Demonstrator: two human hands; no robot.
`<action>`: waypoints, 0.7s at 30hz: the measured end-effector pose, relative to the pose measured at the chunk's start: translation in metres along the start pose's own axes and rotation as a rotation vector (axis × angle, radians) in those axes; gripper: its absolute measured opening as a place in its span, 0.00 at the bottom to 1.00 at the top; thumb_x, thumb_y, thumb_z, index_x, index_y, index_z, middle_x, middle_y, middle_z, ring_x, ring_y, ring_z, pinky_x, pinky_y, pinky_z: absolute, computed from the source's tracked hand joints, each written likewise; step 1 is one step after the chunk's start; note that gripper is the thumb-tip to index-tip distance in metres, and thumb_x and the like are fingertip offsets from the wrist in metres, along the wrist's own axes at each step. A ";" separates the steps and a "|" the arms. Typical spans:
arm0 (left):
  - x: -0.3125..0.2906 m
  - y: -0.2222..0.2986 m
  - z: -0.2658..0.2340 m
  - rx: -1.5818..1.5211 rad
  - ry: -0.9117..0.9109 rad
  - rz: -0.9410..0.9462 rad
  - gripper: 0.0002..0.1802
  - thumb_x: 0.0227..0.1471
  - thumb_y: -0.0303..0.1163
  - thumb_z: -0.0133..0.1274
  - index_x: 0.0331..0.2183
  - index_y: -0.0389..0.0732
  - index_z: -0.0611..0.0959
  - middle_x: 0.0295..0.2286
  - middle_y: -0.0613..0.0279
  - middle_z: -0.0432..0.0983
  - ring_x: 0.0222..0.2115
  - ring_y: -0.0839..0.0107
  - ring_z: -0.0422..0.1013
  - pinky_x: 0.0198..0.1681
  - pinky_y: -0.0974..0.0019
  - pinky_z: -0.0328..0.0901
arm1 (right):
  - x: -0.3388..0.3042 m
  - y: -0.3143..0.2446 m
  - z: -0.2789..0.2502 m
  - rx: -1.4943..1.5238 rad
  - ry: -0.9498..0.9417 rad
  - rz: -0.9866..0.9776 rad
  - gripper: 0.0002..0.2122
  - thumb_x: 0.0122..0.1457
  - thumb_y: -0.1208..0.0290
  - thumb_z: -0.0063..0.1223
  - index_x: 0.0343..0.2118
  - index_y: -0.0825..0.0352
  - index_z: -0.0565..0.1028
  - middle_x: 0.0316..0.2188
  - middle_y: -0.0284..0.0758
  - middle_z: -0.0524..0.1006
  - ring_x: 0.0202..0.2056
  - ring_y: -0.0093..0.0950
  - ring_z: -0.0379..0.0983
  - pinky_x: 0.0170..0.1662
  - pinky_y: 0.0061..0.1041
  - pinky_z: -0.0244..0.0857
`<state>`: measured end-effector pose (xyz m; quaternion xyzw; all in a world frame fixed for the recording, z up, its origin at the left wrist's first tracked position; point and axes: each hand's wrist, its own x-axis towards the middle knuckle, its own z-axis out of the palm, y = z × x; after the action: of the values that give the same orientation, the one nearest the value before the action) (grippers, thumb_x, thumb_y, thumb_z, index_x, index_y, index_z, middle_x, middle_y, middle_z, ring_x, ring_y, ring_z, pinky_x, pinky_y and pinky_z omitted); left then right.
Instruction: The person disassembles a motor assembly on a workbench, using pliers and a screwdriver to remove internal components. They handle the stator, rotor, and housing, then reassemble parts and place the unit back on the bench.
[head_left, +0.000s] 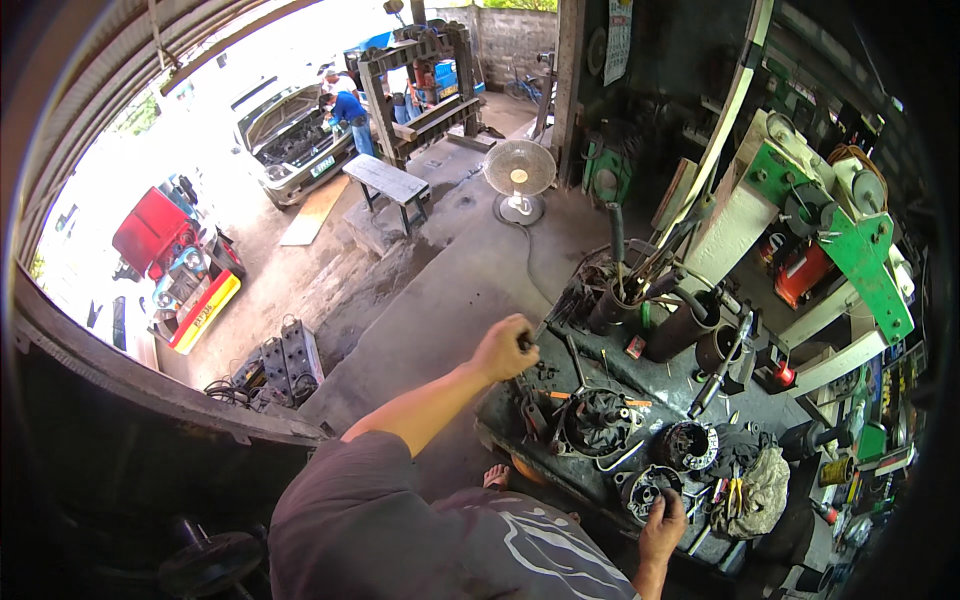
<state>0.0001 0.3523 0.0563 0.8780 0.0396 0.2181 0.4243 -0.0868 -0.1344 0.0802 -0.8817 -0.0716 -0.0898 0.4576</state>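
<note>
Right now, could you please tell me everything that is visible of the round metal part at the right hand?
The round metal part looks like cast metal: a pale grey, uneven rim around a darker, hollow-looking middle, with dark, grimy patches. It sits on the dark bench, close to the person's edge. The right hand is at its right side, apparently touching it; the underside is hidden.

A dark grey cloth T-shirt (370, 520) bears a print of white curving lines. The flat metal workbench (660, 378) is black; the round metal housing (643, 487) mixes dull silver and black. A crumpled cloth (762, 490) is mottled grey-beige, and slim pliers (735, 497) have yellow handles. The round-caged standing fan (520, 168) is off-white, the angular metal plate (868, 285) bright green. Outside, a raised vehicle panel (152, 228) is red, and a person's long-sleeved top (349, 108) blue.
</note>
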 end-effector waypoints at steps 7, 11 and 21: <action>-0.080 0.071 -0.059 -0.309 0.227 -0.257 0.06 0.56 0.25 0.68 0.36 0.37 0.85 0.28 0.65 0.84 0.31 0.81 0.75 0.36 0.70 0.72 | 0.023 0.002 -0.051 0.083 -0.037 0.032 0.08 0.75 0.76 0.56 0.50 0.74 0.82 0.34 0.30 0.80 0.32 0.18 0.70 0.37 0.22 0.67; -0.119 0.152 -0.048 -0.581 0.231 -0.119 0.08 0.55 0.18 0.68 0.37 0.36 0.86 0.35 0.63 0.86 0.36 0.79 0.79 0.41 0.70 0.74 | 0.030 -0.011 -0.067 0.148 -0.080 -0.146 0.11 0.75 0.79 0.55 0.56 0.72 0.81 0.39 0.30 0.82 0.35 0.17 0.72 0.40 0.21 0.69; -0.184 0.292 0.114 -0.293 -0.318 0.405 0.12 0.48 0.17 0.71 0.38 0.36 0.90 0.37 0.55 0.89 0.30 0.60 0.84 0.33 0.62 0.76 | 0.011 -0.034 -0.109 0.284 -0.675 0.087 0.12 0.68 0.70 0.68 0.49 0.70 0.85 0.40 0.42 0.89 0.41 0.31 0.87 0.46 0.32 0.78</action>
<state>-0.1518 0.0372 0.1526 0.8206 -0.2350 0.1615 0.4952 -0.0933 -0.2040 0.1712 -0.7917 -0.1929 0.2365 0.5292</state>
